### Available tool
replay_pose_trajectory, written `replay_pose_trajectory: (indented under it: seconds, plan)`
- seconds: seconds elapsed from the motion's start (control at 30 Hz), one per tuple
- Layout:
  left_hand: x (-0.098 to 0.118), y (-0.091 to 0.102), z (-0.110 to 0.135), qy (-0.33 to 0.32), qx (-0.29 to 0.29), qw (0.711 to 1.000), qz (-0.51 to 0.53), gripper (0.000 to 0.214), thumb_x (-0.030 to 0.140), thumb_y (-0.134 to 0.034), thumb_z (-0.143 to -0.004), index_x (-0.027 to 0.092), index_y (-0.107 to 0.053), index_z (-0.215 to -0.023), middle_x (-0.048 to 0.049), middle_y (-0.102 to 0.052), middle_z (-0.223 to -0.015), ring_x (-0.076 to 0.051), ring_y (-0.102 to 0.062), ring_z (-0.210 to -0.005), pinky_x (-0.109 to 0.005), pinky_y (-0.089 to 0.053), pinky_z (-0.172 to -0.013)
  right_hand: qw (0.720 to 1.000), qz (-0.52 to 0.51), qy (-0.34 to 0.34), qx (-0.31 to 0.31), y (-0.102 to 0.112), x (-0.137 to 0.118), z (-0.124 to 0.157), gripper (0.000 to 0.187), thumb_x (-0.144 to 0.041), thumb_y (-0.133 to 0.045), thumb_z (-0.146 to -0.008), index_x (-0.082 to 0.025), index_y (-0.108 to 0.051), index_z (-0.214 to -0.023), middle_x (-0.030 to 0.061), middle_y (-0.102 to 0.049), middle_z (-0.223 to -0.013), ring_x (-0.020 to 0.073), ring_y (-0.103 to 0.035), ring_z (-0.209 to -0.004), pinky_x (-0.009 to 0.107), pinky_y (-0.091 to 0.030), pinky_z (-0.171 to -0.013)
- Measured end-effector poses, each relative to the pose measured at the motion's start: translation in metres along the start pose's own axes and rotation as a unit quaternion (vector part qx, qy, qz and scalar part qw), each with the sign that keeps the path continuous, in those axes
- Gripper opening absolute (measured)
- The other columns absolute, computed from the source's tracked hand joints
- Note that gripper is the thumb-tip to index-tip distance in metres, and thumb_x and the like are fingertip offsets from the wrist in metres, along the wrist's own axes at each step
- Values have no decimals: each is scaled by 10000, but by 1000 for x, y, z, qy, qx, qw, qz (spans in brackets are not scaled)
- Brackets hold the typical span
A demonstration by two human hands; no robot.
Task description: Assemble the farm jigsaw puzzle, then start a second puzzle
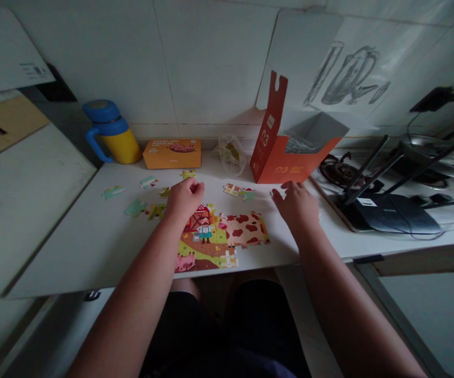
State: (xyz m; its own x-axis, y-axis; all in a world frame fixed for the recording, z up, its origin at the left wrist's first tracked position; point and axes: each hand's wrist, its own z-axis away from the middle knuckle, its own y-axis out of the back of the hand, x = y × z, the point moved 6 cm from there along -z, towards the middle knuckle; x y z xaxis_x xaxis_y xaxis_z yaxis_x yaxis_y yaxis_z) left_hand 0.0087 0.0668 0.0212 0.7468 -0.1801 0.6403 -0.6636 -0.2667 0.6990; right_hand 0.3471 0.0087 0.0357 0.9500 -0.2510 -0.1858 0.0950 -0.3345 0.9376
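A partly joined jigsaw puzzle (211,239) lies near the table's front edge and shows a farmer, a red barn, a pig and a brown-spotted cow. My left hand (185,198) is closed just above the barn part; whatever its curled fingers hold, if anything, is hidden. To the right of the puzzle, my right hand (297,203) is low over the table with thumb and fingers apart. A pale bit, perhaps a puzzle piece, shows by its fingertips. Between the hands lie loose puzzle pieces (233,189). Several more, such as a green puzzle piece (113,192), are scattered left.
Along the wall stand a blue and yellow jug (116,136), an orange puzzle box (172,155), a clear plastic bag (230,157) and an opened red box (298,163). A gas stove (341,170) and a black rack with thin legs (388,212) occupy the right side.
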Motion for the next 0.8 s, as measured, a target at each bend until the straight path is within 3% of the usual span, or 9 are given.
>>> replay_pose_trajectory:
  seconds: [0.07, 0.17, 0.33, 0.5, 0.63, 0.7, 0.8]
  plan:
    - [-1, -1, -1, 2, -2, 1000, 1, 286, 456, -613, -955, 243, -628, -764, -26, -730, -744, -201, -625, -698, -302, -372, -651, 998, 5, 38, -47, -8, -28, 0, 520, -577, -509, -1061, -123, -732, -1186, 229, -750, -1182, 351, -730, -1041, 437, -518, -886]
    - [-4, 0, -2, 11, 2, 1000, 10, 278, 452, -617, -950, 241, -633, -770, -28, -733, -744, -201, -625, -691, -302, -379, -654, 993, 27, 62, -94, -23, -58, -3, 692, -702, -540, -1018, -69, -722, -1231, 297, -727, -1212, 387, -722, -1095, 456, -537, -904]
    - [-8, 6, -2, 23, 27, 999, 11, 267, 446, -633, -944, 244, -652, -772, -36, -741, -751, -210, -636, -691, -314, -388, -665, 988, -1, 71, -139, -49, -65, -13, 660, -669, -693, -934, -69, -741, -1203, 339, -709, -1220, 404, -722, -1110, 474, -544, -929]
    - [-9, 12, -3, 40, 54, 998, 8, 270, 433, -628, -950, 240, -642, -763, -34, -730, -747, -204, -618, -687, -313, -381, -673, 990, -53, 65, -118, -56, -54, -19, 565, -639, -771, -851, -132, -725, -1097, 279, -735, -1146, 371, -713, -1086, 436, -541, -899]
    - [-12, 14, -6, 53, 68, 996, 29, 284, 430, -621, -949, 234, -609, -744, -27, -705, -735, -194, -596, -684, -305, -366, -665, 982, -145, 50, -110, -56, -49, -20, 388, -464, -804, -828, -197, -659, -1068, 129, -761, -963, 264, -702, -851, 343, -501, -732]
    - [-15, 15, -7, 61, 70, 995, 39, 285, 433, -618, -948, 233, -607, -745, -24, -697, -733, -192, -591, -694, -298, -364, -661, 965, -231, 74, -101, -56, -52, -21, 305, -369, -755, -854, -215, -629, -1086, 69, -753, -917, 215, -684, -787, 311, -480, -700]
    - [-17, 15, -7, 70, 69, 994, 49, 281, 436, -617, -946, 230, -619, -755, -22, -695, -735, -190, -587, -704, -289, -365, -657, 909, -384, 105, -126, -58, -61, -23, 281, -357, -704, -880, -223, -616, -1110, 39, -749, -961, 174, -695, -770, 280, -493, -674]
